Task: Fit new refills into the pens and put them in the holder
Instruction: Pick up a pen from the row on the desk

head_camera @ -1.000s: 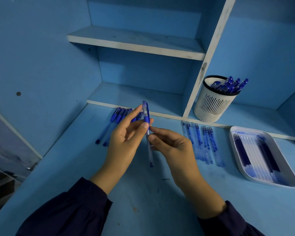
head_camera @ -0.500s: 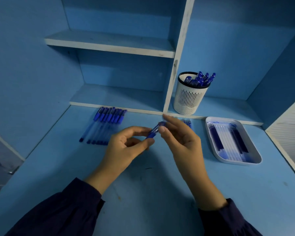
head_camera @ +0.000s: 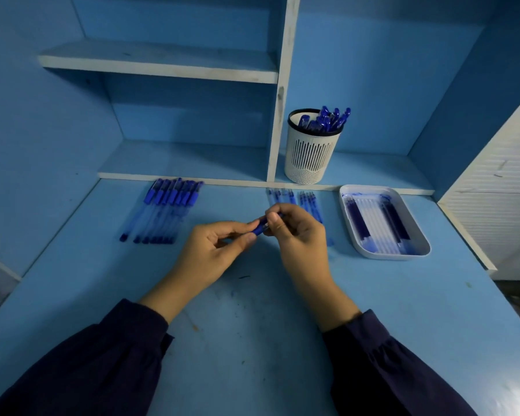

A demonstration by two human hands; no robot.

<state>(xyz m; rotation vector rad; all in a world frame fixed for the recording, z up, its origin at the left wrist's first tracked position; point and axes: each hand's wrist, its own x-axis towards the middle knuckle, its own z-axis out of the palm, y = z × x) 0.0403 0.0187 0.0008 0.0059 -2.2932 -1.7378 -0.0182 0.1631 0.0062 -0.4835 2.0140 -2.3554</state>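
dark matte fabric sleeves (head_camera: 81, 364) enter from the lower corners. the desk (head_camera: 252, 340) is painted blue, flat, scuffed, with small ink marks.

above mid-desk both hands meet on one pen (head_camera: 260, 228). left hand (head_camera: 213, 253): thumb and fingertips pinch the pen's glossy blue end. right hand (head_camera: 300, 238): fingers curl round the remaining length and hide most of it. only a short blue and clear plastic section shows between the two hands. the long axis runs from lower left up to the right, raised off the desk. cannot tell which end carries the tip.

further back on the left, a row of pens (head_camera: 165, 211) lies side by side, clear barrels, blue caps pointing away. behind the right hand, thin clear refills (head_camera: 306, 202) lie in a parallel row. to the right, a shallow white tray (head_camera: 386, 257) with rounded corners holds more slim blue and clear sticks laid lengthwise.

farthest, on the low shelf (head_camera: 177, 159), a white slotted cylindrical holder (head_camera: 311, 157) with a dark rim stands upright; the blue capped pens in it (head_camera: 327, 120) lean right.
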